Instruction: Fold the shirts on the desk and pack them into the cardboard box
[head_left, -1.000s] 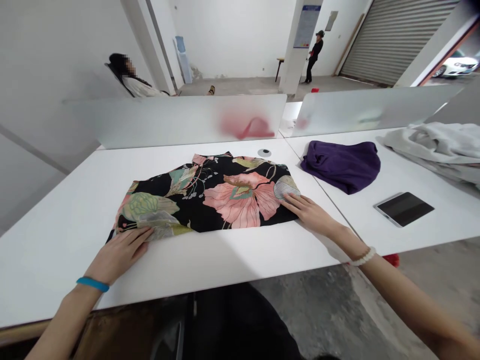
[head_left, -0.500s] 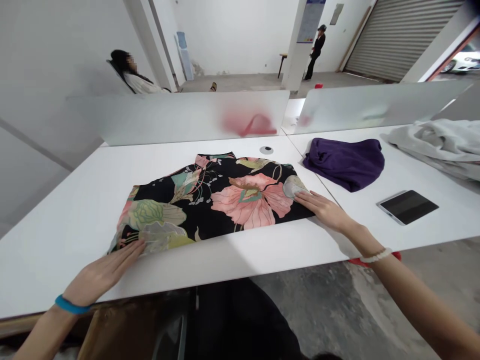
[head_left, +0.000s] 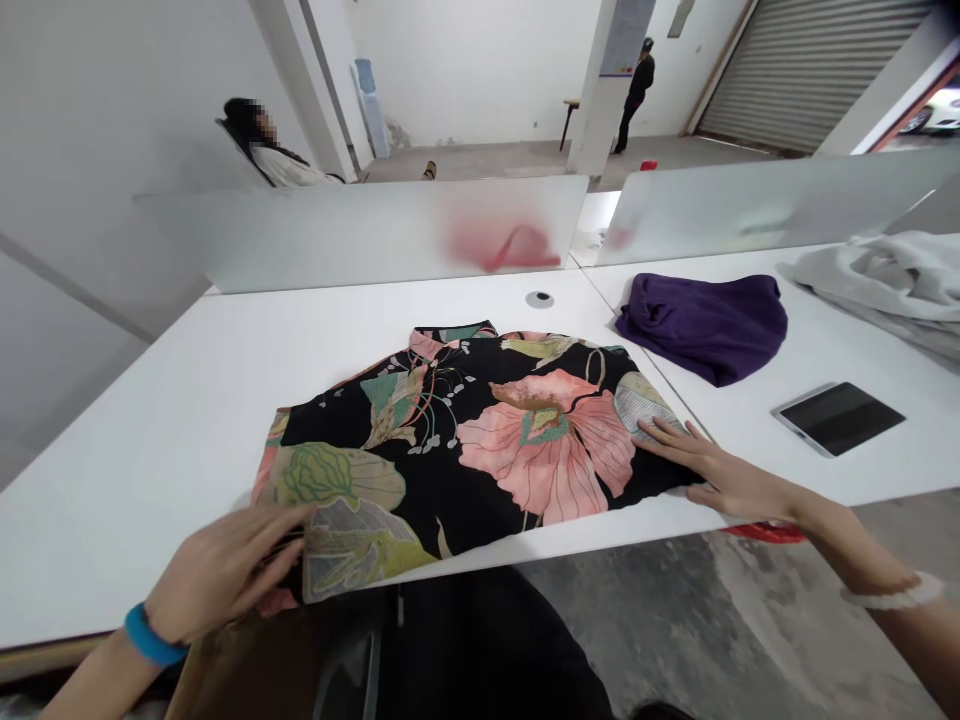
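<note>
We have the shirt [head_left: 547,440] spread on the desk [head_left: 112,480], collar [head_left: 454,335] pointing away from us, its near left corner at the front edge. Our left hand [head_left: 217,570] is on that corner, fingers close together and a little bent; we cannot tell whether they pinch the cloth or just press it. Our right hand [head_left: 739,485] rests on the near right corner, fingers spread and gripping nothing.

The shirt looks light, thin and limp — soft enough to crease, perhaps a bit slippery, hardly fragile. We would judge the two near corners the best holds, pulled evenly so the middle stays flat; one-handed, it would likely sag.

As for containers, a blue jug [head_left: 364,75] sits on the dispenser [head_left: 373,125] at the back, too far off for us to read its contents. Under the desk is a brown shape [head_left: 225,670] — possibly a box, though the view is too dark to be sure, and we cannot make out anything inside.
</note>
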